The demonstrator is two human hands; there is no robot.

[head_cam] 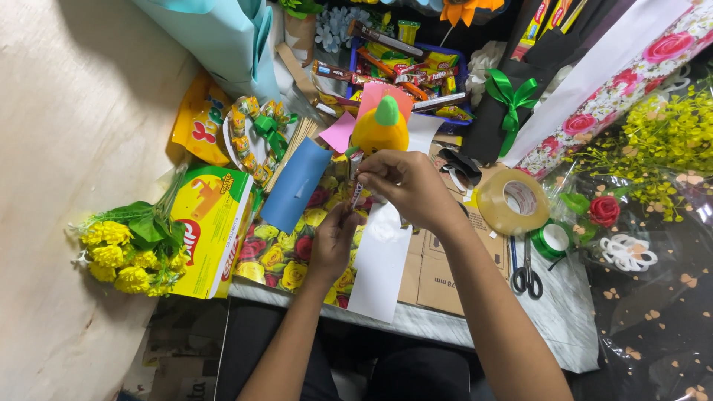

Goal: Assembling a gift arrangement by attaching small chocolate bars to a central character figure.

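Both hands met over the cluttered table (564, 319). The right hand (405, 186) pinched a small wrapped candy (357, 194) between thumb and fingertips, fingers closed tight on its top. The left hand (333, 241) reached up from below — fingertips curled in, touching the candy's lower end. A yellow plush (380, 128) sat just behind; tape roll (512, 202) and scissors (526, 271) lay right.

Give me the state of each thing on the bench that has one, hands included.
Left hand: pinching the lower end of a small strip.
Right hand: pinching the small strip from above.
Tape roll: lying flat.
Scissors: closed, lying flat, untouched.
Green ribbon bow: tied.
Yellow box: lying flat, untouched.
Yellow flower bunch: lying on its side.
Yellow plush toy: upright.
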